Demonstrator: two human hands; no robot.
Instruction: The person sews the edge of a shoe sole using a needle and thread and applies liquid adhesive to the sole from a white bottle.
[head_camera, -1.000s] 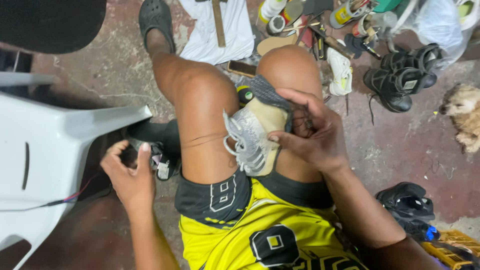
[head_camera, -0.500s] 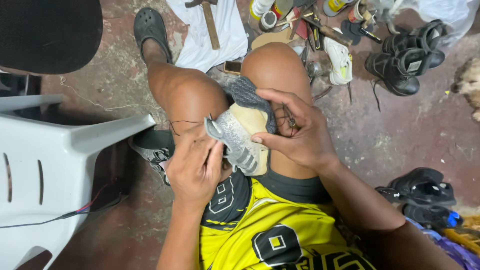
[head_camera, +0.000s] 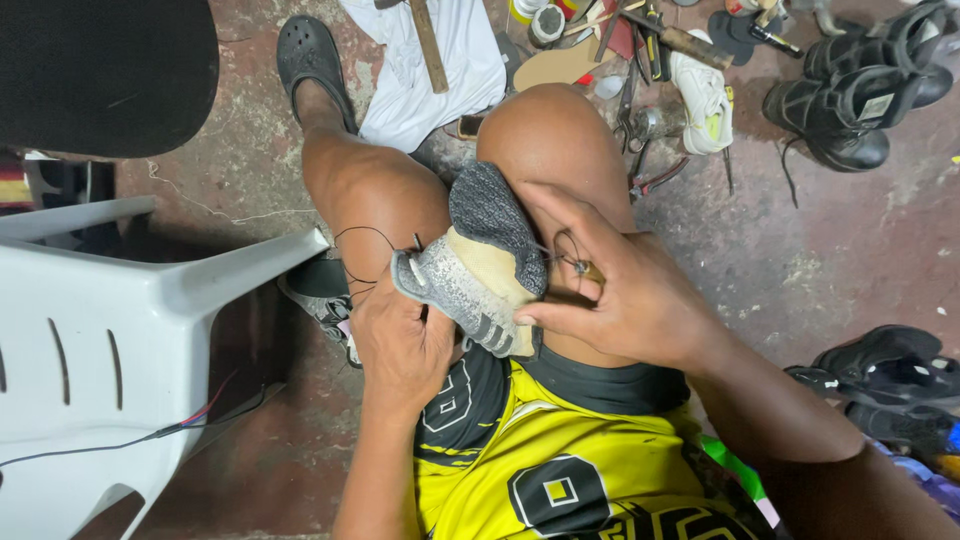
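A grey knit sneaker (head_camera: 478, 262) with a cream sole edge is clamped between my knees, sole turned up. My left hand (head_camera: 400, 335) grips its toe end from below. My right hand (head_camera: 625, 285) rests on the shoe's right side, thumb along the sole edge, and pinches a small awl-like tool (head_camera: 585, 268) between the fingers. A thin dark thread (head_camera: 362, 262) loops from the shoe across my left thigh.
A white plastic chair (head_camera: 110, 340) stands at the left, with a black seat (head_camera: 100, 70) above it. A white cloth (head_camera: 430, 75), a hammer (head_camera: 430, 45), tools, black boots (head_camera: 860, 90) and a white shoe (head_camera: 705, 100) lie on the floor ahead. More dark shoes (head_camera: 880, 385) lie at the right.
My left hand came up from the shoe on the floor beside the chair and took hold of the sneaker's toe. The view has shifted closer over my lap.
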